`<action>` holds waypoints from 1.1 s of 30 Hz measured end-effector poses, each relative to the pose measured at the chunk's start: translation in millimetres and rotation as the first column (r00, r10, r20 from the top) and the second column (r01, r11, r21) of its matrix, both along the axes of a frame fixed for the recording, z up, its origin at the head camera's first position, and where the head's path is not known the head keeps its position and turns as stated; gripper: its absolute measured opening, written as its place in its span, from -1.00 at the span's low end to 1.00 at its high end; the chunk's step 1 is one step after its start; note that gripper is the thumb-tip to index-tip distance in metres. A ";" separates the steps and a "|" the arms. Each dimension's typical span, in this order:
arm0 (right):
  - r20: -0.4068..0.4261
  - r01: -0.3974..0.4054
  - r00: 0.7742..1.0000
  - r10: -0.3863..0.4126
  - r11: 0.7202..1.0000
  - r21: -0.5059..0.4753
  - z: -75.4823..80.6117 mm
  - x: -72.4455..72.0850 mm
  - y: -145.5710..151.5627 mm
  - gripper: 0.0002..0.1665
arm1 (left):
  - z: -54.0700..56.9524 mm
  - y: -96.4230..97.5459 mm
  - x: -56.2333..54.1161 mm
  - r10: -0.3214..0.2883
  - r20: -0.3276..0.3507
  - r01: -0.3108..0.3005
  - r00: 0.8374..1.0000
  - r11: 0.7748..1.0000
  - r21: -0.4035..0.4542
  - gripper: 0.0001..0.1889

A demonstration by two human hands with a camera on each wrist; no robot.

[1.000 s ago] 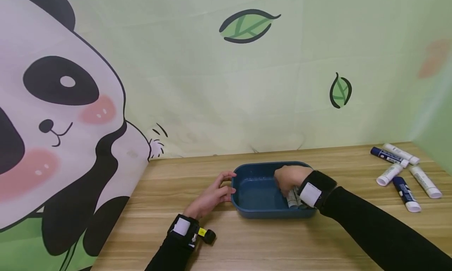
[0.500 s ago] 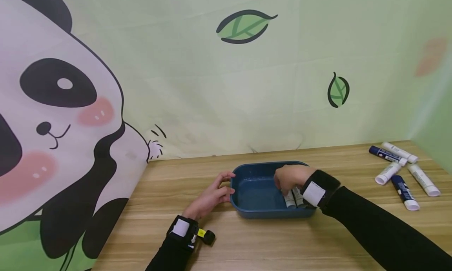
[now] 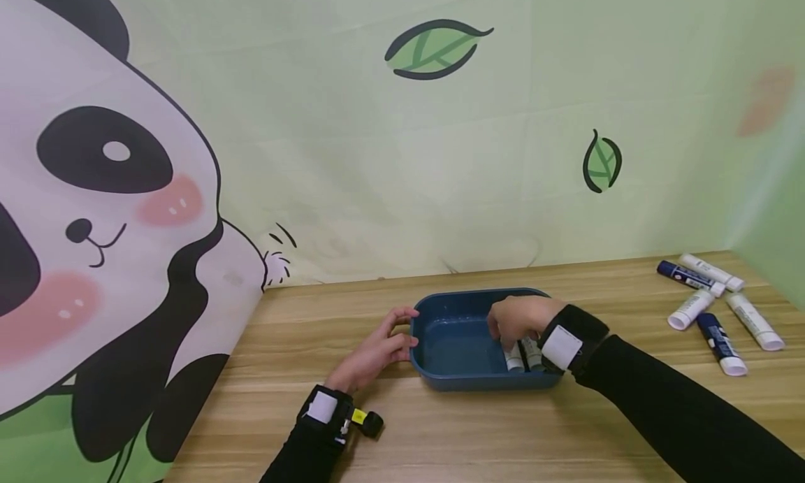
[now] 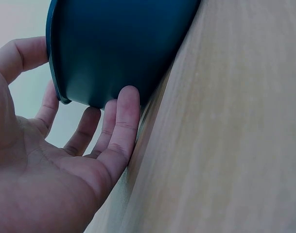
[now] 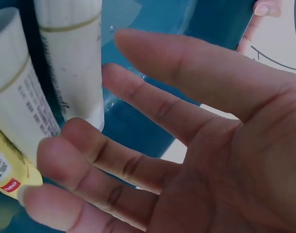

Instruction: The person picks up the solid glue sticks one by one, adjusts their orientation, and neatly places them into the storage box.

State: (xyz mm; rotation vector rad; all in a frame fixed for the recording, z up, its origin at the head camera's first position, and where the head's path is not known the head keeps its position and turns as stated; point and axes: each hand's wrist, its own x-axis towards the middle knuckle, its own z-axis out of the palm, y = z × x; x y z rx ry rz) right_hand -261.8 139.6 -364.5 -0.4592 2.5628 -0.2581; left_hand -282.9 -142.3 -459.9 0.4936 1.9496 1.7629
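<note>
My left hand [image 3: 367, 354] touches the left end of a blue rectangular bin [image 3: 490, 383]. In the left wrist view its fingers [image 4: 126, 119] are fairly straight against the bin's outer wall. My right hand [image 3: 520, 316] is inside the bin's right half, over two white cylindrical tubes [image 3: 513, 358] lying side by side. From the right wrist, its thumb stands apart from the fingers, and the index fingertip is at the edge of one white tube [image 5: 75, 63]. A second white tube [image 5: 21, 82] and a yellow labelled item [image 5: 11, 170] lie beyond the other fingertips. Nothing is gripped.
On the wooden table [image 3: 440, 441], at the back right, several white tubes [image 3: 757, 322] and dark blue tubes with white ends [image 3: 722, 344] lie loose. A cloth backdrop [image 3: 440, 175] with a panda and leaves rises behind the table.
The left white tube in the bin has shifted slightly left, and a dark gap shows between the two tubes. My right wrist has moved a little right. The left hand stays at the bin.
</note>
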 end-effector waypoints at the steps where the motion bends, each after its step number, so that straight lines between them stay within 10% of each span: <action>1: 0.000 0.001 1.000 -0.001 1.000 -0.002 -0.1 0.2 -0.2 -0.72 | 0.1 -0.1 0.3 -0.001 -0.001 0.001 1.000 1.000 0.001 -0.50; 20: -0.025 0.004 1.000 -0.004 1.000 0.000 -1.1 0.6 0.5 -0.73 | -0.6 -0.5 0.4 0.001 -0.008 -0.001 1.000 1.000 -0.003 -0.50; 33: -0.183 -0.102 0.981 0.066 0.976 -0.193 4.9 -4.0 15.3 -0.80 | -1.2 -0.5 0.1 -0.012 -0.004 0.012 1.000 1.000 0.009 -0.49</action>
